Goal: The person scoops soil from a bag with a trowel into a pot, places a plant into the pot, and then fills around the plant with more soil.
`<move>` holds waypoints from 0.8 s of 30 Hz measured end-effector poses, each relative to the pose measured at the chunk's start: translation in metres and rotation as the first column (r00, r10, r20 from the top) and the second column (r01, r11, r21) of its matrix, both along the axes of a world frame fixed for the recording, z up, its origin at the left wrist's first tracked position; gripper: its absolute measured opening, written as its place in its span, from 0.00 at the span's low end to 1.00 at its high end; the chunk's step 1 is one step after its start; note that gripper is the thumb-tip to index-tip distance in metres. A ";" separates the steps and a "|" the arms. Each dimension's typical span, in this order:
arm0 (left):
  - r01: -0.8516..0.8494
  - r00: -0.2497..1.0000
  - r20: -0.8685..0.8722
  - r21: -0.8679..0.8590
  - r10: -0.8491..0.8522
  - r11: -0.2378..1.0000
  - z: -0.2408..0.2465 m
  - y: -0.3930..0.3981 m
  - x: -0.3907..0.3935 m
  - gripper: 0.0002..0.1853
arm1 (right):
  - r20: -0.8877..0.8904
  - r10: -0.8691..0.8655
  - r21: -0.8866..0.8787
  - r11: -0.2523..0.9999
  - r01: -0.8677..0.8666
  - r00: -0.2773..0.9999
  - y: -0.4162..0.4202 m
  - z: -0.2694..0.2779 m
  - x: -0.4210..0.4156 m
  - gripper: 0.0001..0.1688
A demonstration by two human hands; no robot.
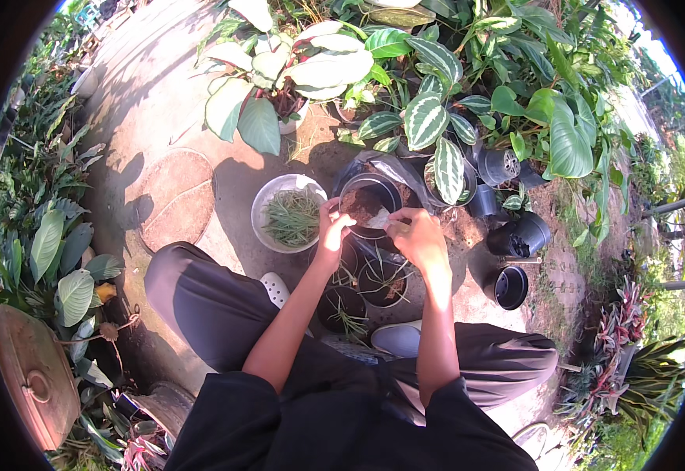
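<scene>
Before me a black plastic plant pot [393,191], partly filled with brown potting mix [361,203], is tilted so its mouth faces up at me. My left hand [334,231] grips its near left rim between thumb and fingers. Over the right side of the rim, my right hand [418,236] pinches a small whitish piece [379,219]; its material is unclear. Behind the pot lies an open black plastic bag [404,171] with more brown mix. Below my hands, black pots hold thin grass-like seedlings, among them a right one [383,285] and a nearer one [342,309].
Left of the pot stands a white bowl [258,221] of cut grass-like plants [291,218]. Several black pots, one upright [511,287] and one lying over [519,234], are to the right. Broad-leaved potted plants [431,120] crowd the far side. A round cover [179,200] lies left.
</scene>
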State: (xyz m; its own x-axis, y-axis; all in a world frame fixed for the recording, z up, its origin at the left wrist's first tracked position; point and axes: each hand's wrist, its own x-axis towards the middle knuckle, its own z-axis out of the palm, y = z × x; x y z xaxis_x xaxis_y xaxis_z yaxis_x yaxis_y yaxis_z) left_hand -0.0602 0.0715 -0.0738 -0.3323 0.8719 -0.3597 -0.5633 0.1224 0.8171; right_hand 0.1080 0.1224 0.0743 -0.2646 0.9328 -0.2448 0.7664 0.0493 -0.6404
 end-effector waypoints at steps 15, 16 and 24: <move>-0.013 0.990 0.143 -0.019 0.015 1.000 -0.005 -0.001 0.004 0.35 | -0.083 0.008 0.073 0.997 -0.002 0.996 -0.002 0.001 0.002 0.17; -0.030 0.986 0.163 -0.031 0.035 0.999 -0.004 -0.001 0.004 0.34 | -0.106 0.005 0.091 0.996 0.004 0.994 -0.005 0.005 0.005 0.17; -0.200 0.956 0.201 -0.078 0.212 0.977 -0.004 0.000 -0.003 0.28 | -0.585 -0.203 -0.199 0.975 0.104 0.785 -0.010 0.001 0.062 0.19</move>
State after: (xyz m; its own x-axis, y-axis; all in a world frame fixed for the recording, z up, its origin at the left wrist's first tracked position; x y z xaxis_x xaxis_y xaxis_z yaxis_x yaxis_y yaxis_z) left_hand -0.0637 0.0710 -0.0782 -0.4157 0.7687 -0.4862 -0.7371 0.0284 0.6752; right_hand 0.1700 0.1125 0.0751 -0.2604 0.9394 -0.2230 0.2164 -0.1683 -0.9617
